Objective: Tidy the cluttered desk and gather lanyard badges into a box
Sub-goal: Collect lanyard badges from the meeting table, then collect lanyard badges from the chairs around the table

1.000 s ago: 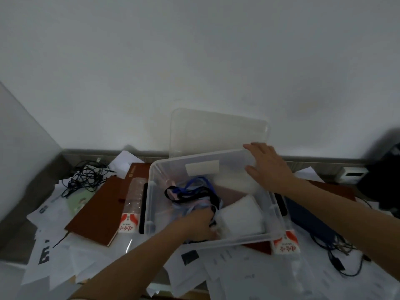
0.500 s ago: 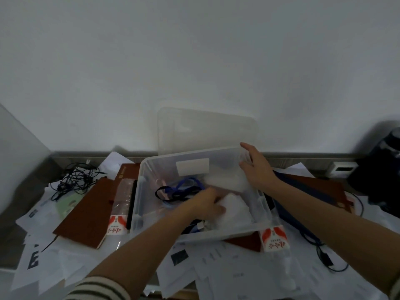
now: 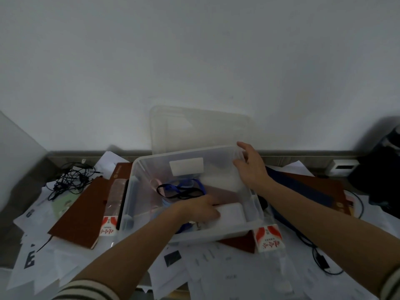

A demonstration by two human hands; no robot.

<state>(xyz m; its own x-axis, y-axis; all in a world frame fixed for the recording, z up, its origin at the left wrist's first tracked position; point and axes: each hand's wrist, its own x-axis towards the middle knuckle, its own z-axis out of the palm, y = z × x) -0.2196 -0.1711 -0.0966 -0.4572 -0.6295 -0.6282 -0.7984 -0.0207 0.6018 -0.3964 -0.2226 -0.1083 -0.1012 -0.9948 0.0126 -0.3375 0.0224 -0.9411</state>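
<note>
Spreading widest: loose papers (image 3: 238,273), from 3 round to 9 o'clock
box (image 3: 129,191): clear plastic, open, at centre on the papers
lid (image 3: 201,128): clear, leaning on the wall at the box's 12 o'clock
notebook (image 3: 80,215): brown, near the box at its 9 o'clock
right hand (image 3: 251,167): fingers curled on the box rim at the 1 o'clock corner
left hand (image 3: 199,210): inside the box at 5 o'clock, knuckles up, on a white card (image 3: 233,213); fingertips hidden, grip cannot be told
lanyards (image 3: 184,189): blue and black, tangled mid-box, just beyond the left hand
</note>
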